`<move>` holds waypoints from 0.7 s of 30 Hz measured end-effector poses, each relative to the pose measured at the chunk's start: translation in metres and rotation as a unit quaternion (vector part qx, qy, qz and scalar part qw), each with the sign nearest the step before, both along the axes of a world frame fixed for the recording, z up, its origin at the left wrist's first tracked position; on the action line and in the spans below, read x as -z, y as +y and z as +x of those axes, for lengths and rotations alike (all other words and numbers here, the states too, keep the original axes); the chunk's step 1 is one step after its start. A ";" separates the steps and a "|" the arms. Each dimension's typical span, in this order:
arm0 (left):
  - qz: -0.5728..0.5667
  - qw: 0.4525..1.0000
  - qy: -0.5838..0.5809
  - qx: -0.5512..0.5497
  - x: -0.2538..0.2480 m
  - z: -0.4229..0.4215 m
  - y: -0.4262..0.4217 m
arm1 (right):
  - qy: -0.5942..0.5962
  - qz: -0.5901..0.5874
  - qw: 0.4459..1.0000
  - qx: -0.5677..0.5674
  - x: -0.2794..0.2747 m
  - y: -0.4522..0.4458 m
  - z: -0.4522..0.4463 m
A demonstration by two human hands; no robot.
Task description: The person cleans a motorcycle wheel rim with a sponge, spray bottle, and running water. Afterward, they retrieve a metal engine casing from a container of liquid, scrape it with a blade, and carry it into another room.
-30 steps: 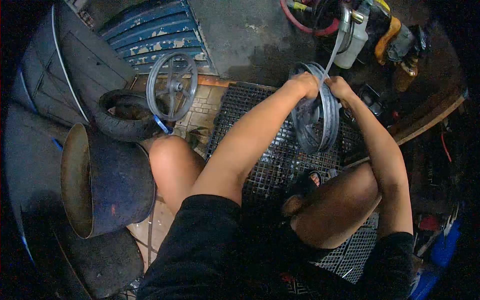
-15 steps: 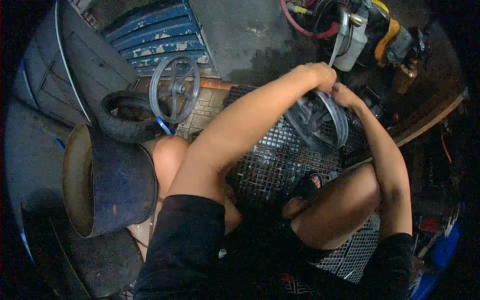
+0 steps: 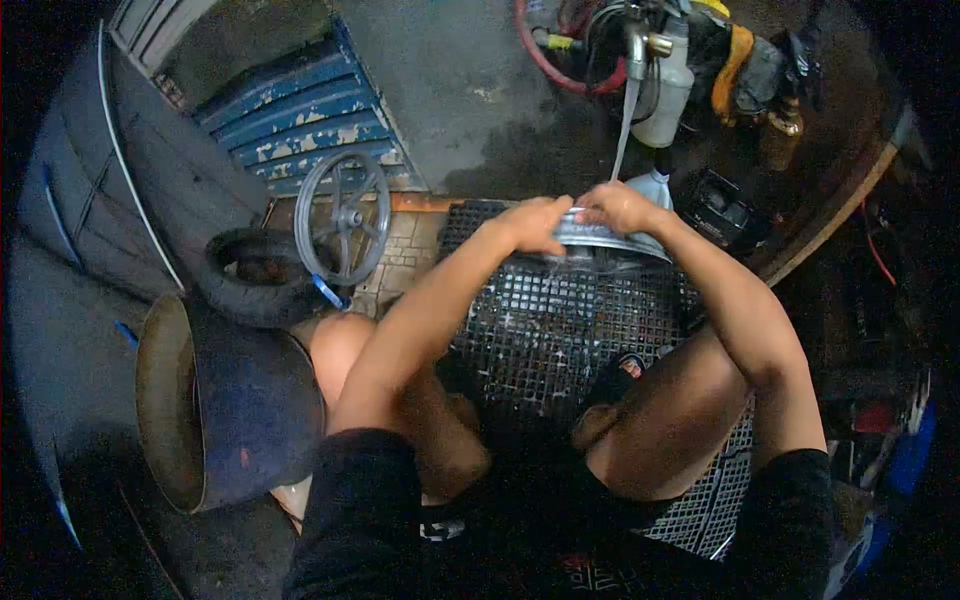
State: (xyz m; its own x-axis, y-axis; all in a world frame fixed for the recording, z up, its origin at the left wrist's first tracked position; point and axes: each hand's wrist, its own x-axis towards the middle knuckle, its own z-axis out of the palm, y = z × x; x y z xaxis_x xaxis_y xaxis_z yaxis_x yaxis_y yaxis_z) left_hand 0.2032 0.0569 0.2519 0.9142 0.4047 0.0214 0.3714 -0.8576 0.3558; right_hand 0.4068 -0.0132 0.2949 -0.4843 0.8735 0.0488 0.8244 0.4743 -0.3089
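Note:
A grey motorcycle wheel rim (image 3: 605,238) is held nearly edge-on over the black grid mat. My left hand (image 3: 541,226) grips its left side, fingers over the edge. On the upper right side, my right hand (image 3: 620,208) is closed round the rim, its fingertips partly hidden. A stream of water (image 3: 627,120) falls from the metal tap (image 3: 637,45) and lands by my right hand. Most of the wheel's spokes are foreshortened and blurred from this angle.
Another spoked wheel (image 3: 345,218) leans at the left beside a black tyre (image 3: 255,275). A dark metal drum (image 3: 255,415) lies by my left knee. A white plastic container (image 3: 664,90) and a red hose (image 3: 540,70) are near the tap. The grid mat (image 3: 550,340) covers the floor.
The wheel rim has turned from a slanted, more face-on view to nearly edge-on. Both hands have shifted left and down, and are farther apart. The camera view has also shifted.

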 end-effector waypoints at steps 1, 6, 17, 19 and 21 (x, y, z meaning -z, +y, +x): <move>-0.024 0.999 -0.007 -0.034 -0.007 -0.005 -0.011 | -0.004 0.011 1.000 -0.011 -0.006 -0.002 -0.001; 0.005 0.996 0.051 -0.077 -0.032 0.008 -0.046 | 0.095 -0.091 0.989 0.062 -0.031 0.009 -0.002; -0.064 0.987 0.068 -0.134 -0.034 0.103 -0.048 | 0.131 0.035 0.957 0.257 -0.048 -0.048 0.046; -0.134 0.970 0.051 -0.195 -0.050 0.102 -0.048 | 0.127 0.050 0.937 0.320 -0.049 -0.068 0.047; -0.206 0.963 -0.007 -0.175 -0.020 0.111 -0.022 | 0.102 -0.113 0.918 0.367 -0.034 -0.072 0.055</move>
